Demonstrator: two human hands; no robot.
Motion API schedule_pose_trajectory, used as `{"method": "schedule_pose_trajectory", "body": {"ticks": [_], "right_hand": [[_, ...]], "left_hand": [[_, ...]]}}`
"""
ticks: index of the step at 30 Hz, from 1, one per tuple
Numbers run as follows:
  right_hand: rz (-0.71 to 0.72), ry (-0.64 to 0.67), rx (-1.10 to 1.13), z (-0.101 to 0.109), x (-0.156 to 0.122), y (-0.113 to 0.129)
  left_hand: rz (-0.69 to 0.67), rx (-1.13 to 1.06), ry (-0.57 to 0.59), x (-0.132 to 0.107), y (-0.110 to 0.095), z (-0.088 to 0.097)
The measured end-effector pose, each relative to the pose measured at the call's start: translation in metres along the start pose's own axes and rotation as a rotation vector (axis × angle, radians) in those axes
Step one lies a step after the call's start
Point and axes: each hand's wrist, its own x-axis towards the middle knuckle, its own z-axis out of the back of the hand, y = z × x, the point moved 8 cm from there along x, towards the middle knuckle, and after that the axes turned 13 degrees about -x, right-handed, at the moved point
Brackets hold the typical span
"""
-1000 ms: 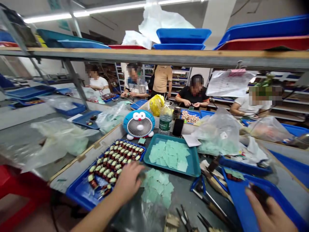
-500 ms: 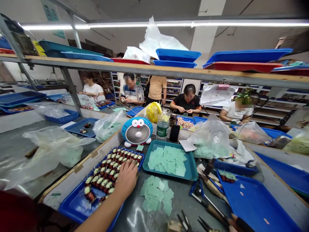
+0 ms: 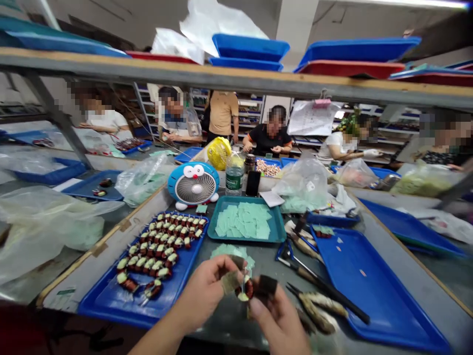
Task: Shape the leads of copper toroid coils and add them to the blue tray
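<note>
A small copper-wound coil [image 3: 244,290] with pale ends is between my two hands, above the front of the bench. My left hand [image 3: 205,293] pinches it from the left, near its thin upright wire. From the right, my right hand [image 3: 280,315] grips the same coil between thumb and finger. Dark wrappings cover some fingertips on both hands and partly hide the contact. To the left, a blue tray [image 3: 105,301] holds rows of similar coils [image 3: 155,250]. Behind my hands is a loose pile of green paper pieces [image 3: 223,250], partly covered by my fingers.
A teal tray [image 3: 279,230] carries more green pieces. Pliers [image 3: 314,305] and a blue-handled tool [image 3: 286,254] lie to the right, beside a large blue tray [image 3: 380,291]. A cartoon fan [image 3: 194,185] and a bottle [image 3: 234,175] stand behind. An overhead shelf [image 3: 236,81] crosses above.
My left hand has moved from the coil tray rightward and nearer to me. My right hand has come up from the lower right edge. Both now hold a coil. The camera view has shifted.
</note>
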Motion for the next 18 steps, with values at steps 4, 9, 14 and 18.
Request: {"method": "schedule_pose_trajectory", "body": {"ticks": [4, 9, 14, 18], "right_hand": [[-0.119, 0.174, 0.216, -0.016, 0.01, 0.007], [-0.316, 0.086, 0.517, -0.014, -0.002, -0.02], [-0.354, 0.119, 0.458, -0.023, -0.017, -0.04], [-0.236, 0.179, 0.141, -0.003, -0.017, -0.033]], "left_hand": [[-0.025, 0.08, -0.042, -0.003, 0.019, -0.013], [-0.043, 0.264, 0.047, -0.024, 0.055, -0.021], [-0.058, 0.496, 0.136, -0.032, 0.068, -0.028], [0.016, 0.443, 0.161, -0.032, 0.063, -0.02]]}}
